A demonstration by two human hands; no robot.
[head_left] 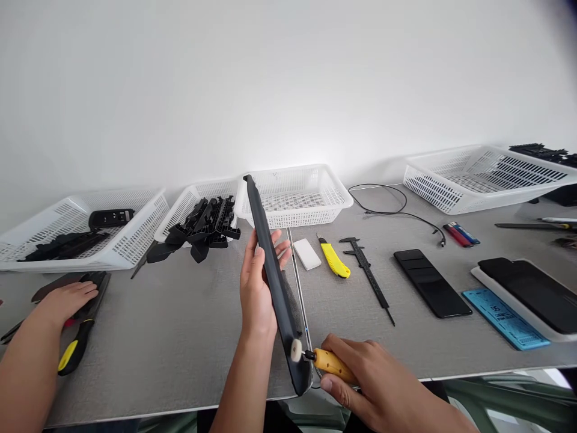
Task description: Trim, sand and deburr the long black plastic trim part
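Observation:
My left hand (258,294) grips a long, narrow black plastic trim piece (265,246), held tilted with its far end up. The thumb lies on the near face and the fingers reach behind it. In my right hand (369,379) is a yellow rotary tool (334,363), fingers wrapped round its body. A small white polishing wheel (296,350) sits on its tip, right at the piece's lower end; whether it presses on the surface I cannot tell. Just behind the piece lies a dark, rough-looking strip (292,300), partly hidden.
Black parts fill a white basket (180,207); another basket (311,204) stands behind the piece. A yellow utility knife (333,258), white block (307,254), caliper (367,273) and phone (430,282) lie rightward. At left, another person's hand (67,300) rests near a black-and-yellow handled tool (77,349).

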